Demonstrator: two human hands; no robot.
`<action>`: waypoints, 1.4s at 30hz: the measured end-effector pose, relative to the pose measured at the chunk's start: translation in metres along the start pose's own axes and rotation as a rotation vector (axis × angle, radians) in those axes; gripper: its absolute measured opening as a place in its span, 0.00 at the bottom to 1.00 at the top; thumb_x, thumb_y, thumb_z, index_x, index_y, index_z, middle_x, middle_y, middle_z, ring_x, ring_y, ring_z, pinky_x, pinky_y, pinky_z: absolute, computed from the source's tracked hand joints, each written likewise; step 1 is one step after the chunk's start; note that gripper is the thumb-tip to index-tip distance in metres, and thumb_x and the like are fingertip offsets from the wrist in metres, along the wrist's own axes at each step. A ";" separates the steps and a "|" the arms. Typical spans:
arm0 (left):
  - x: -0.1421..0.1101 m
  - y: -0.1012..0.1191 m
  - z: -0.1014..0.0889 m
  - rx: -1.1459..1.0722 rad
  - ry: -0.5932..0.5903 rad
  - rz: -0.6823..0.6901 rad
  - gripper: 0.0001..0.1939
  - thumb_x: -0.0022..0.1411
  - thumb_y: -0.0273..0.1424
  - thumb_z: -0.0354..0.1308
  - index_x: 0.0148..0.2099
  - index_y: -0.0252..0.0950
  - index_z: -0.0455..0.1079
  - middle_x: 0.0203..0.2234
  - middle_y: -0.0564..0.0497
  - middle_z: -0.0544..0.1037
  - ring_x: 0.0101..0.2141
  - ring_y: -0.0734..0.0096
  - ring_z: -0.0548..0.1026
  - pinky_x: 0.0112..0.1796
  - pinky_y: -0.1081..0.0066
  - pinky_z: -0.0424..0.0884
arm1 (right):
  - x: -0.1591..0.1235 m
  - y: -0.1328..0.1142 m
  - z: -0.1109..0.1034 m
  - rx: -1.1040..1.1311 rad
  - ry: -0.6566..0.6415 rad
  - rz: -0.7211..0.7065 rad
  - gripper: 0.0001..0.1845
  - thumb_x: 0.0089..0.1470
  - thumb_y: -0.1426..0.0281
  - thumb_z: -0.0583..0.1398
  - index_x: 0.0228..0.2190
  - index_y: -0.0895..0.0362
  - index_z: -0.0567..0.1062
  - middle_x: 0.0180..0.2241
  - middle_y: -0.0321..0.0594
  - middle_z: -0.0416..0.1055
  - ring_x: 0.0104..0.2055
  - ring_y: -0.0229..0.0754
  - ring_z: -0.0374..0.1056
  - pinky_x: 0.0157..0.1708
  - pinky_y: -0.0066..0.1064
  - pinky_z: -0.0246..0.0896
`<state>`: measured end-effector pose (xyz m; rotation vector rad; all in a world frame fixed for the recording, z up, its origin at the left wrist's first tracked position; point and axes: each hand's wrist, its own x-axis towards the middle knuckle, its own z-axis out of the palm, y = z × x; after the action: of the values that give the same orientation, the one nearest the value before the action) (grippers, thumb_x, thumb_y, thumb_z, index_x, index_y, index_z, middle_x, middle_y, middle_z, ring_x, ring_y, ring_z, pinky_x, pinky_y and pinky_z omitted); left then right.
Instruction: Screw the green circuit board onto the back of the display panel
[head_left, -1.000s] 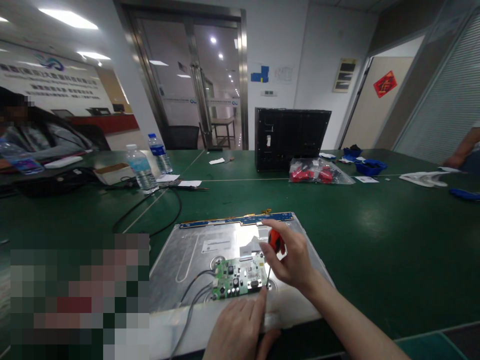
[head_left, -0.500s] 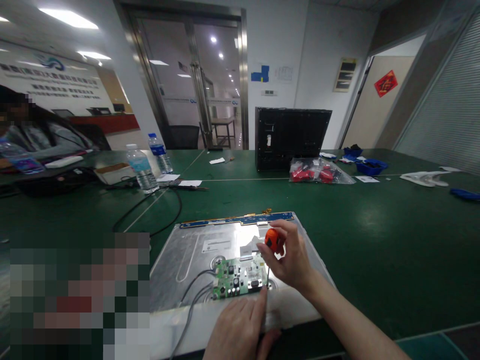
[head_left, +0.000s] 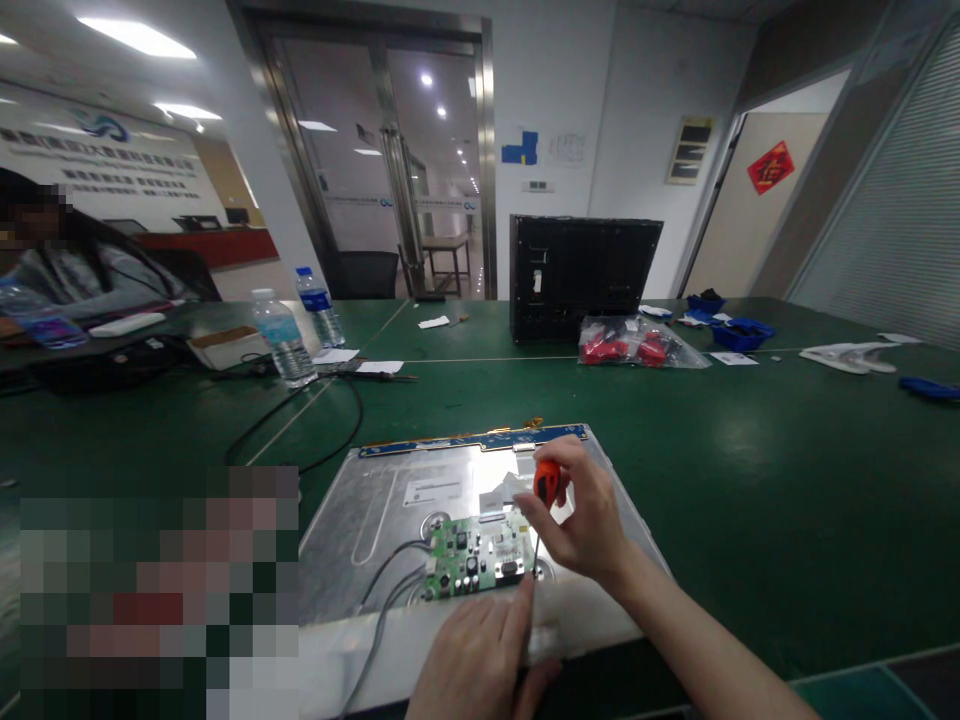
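Observation:
A screwdriver with an orange and black handle stands nearly upright in my right hand. Thumb and fingers close round the handle, and the thin shaft points down to the lower right corner of a green circuit board. My left hand rests palm down on the near edge of the panel, its index finger stretched to that corner beside the screwdriver tip. What the tip meets there is too small to tell. Beneath the board is a silver display panel with a blue strip board along its far edge.
Grey cables run from the board's left side. Beyond the panel stand a black monitor housing, a plastic bag of red parts and water bottles. Blue containers sit far right. A person sits far left.
My right hand and the screwdriver handle have turned slightly, the handle shifting a little to the right. My left hand stays put.

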<state>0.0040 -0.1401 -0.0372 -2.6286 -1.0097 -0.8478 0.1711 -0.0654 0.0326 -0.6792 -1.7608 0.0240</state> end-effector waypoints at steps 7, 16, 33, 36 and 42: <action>0.001 0.000 0.002 0.014 -0.004 -0.005 0.21 0.74 0.37 0.37 0.54 0.28 0.64 0.31 0.44 0.82 0.28 0.62 0.81 0.30 0.68 0.77 | 0.001 -0.004 -0.001 -0.038 -0.007 0.022 0.17 0.57 0.73 0.57 0.49 0.55 0.69 0.37 0.41 0.66 0.30 0.37 0.65 0.22 0.27 0.62; 0.000 0.000 0.001 -0.021 -0.010 -0.010 0.21 0.74 0.38 0.40 0.55 0.27 0.63 0.32 0.43 0.82 0.30 0.62 0.82 0.31 0.67 0.77 | -0.002 0.000 -0.001 0.007 -0.013 -0.022 0.16 0.57 0.71 0.58 0.48 0.56 0.67 0.32 0.37 0.66 0.27 0.37 0.63 0.23 0.27 0.63; 0.001 0.000 0.002 0.020 0.000 -0.003 0.22 0.75 0.38 0.36 0.55 0.28 0.62 0.31 0.44 0.82 0.29 0.63 0.82 0.30 0.69 0.76 | -0.001 0.000 -0.001 -0.015 -0.003 0.002 0.14 0.56 0.73 0.56 0.46 0.55 0.66 0.32 0.38 0.67 0.28 0.38 0.65 0.25 0.28 0.65; 0.002 0.000 0.001 0.012 -0.005 -0.004 0.22 0.75 0.38 0.36 0.55 0.28 0.62 0.31 0.44 0.82 0.28 0.63 0.82 0.29 0.69 0.76 | 0.000 0.001 0.000 -0.051 0.001 0.014 0.13 0.57 0.68 0.61 0.44 0.54 0.67 0.34 0.37 0.66 0.26 0.35 0.64 0.23 0.26 0.64; 0.003 0.000 -0.001 0.012 0.010 0.000 0.22 0.75 0.38 0.35 0.54 0.28 0.62 0.30 0.44 0.82 0.28 0.63 0.82 0.29 0.68 0.76 | 0.001 0.001 0.000 -0.106 0.021 0.040 0.14 0.58 0.69 0.61 0.47 0.53 0.71 0.38 0.40 0.64 0.29 0.35 0.67 0.26 0.28 0.68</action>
<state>0.0056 -0.1385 -0.0350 -2.6124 -1.0088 -0.8510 0.1711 -0.0646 0.0329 -0.7885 -1.7378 -0.0494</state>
